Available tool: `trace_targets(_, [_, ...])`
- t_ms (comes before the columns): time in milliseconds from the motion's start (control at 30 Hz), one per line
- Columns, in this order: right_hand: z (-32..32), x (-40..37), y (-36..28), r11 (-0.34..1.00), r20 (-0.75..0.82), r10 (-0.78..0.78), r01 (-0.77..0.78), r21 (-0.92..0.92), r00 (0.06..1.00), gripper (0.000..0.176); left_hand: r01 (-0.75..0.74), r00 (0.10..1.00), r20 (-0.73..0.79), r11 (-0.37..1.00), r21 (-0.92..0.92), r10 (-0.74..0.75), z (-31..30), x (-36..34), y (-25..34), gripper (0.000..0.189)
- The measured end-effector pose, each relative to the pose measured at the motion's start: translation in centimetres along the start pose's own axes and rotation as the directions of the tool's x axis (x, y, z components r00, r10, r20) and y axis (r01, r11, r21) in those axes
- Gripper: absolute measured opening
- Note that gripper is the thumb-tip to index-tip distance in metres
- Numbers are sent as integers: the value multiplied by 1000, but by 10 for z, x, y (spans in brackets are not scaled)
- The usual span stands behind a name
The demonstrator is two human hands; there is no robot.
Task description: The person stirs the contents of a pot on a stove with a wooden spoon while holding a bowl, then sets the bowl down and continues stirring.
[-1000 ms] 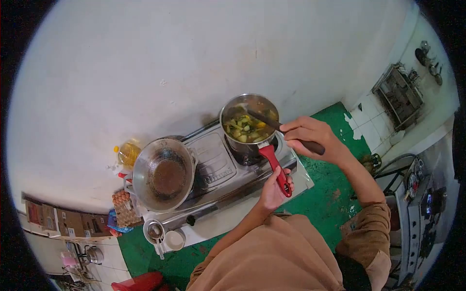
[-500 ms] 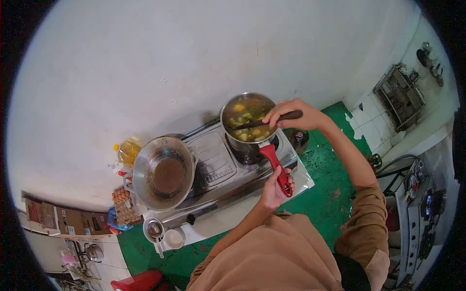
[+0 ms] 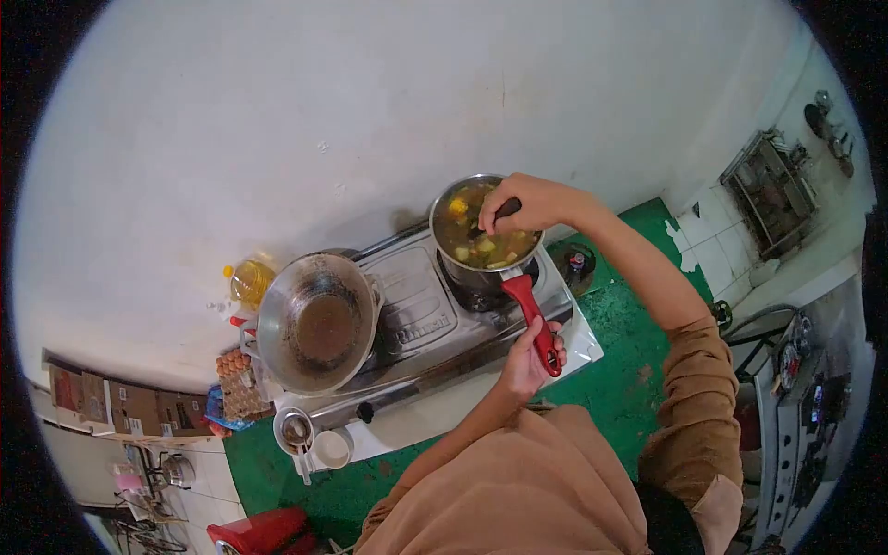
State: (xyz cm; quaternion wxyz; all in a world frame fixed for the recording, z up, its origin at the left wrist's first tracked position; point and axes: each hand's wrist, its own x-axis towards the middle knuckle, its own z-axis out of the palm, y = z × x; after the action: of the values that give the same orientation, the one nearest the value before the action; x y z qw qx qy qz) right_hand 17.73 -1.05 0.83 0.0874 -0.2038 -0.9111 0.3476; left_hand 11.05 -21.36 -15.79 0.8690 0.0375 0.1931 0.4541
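Note:
A saucepan (image 3: pixel 464 267) of vegetable soup (image 3: pixel 481 245) stands on the right burner of the stove (image 3: pixel 416 314). Its red handle (image 3: pixel 523 294) points toward me, and my left hand (image 3: pixel 527 363) is closed around the handle's lower end. Over the pan, my right hand (image 3: pixel 518 203) grips a dark-handled spoon (image 3: pixel 508 208). The spoon is tilted steeply, its lower end down in the soup among yellow and green pieces; that end is mostly hidden. On the left burner sits a large metal wok (image 3: pixel 287 361) with brown liquid at its bottom.
Left of the wok are an oil bottle (image 3: pixel 250 282) and an egg tray (image 3: pixel 243 388). At the stove's front left stand a bowl with a strainer (image 3: pixel 295 430) and a white cup (image 3: pixel 332 449). A wall (image 3: pixel 416 92) rises behind; another stove (image 3: pixel 786 444) is at right.
My right hand has moved left over the pan, and the spoon has gone from lying slanted to standing steeper in the soup. My left hand keeps its hold; the view shifted slightly.

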Motion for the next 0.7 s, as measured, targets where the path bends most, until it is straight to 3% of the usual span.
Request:
trace_targets(233, [-14,-1,-33,980,10,8,-6,-200,1000,15,10,1000,11,1000,-6,-10,-2,1,1,40])
trace_targets(333, [-22,-7,-42,977,12,-42,44,-209,999,15,15,1000,14,1000,0,-15,0,0,2,39])
trace_targets(433, [-28,-14,-58,972,19,6,-1,-233,1000,15,19,1000,11,1000,7,-19,-2,2,2,40])
trace_targets(700, [-45,-40,-72,993,-12,46,-47,-105,999,12,24,999,49,1000,-4,-23,-6,4,2,40])
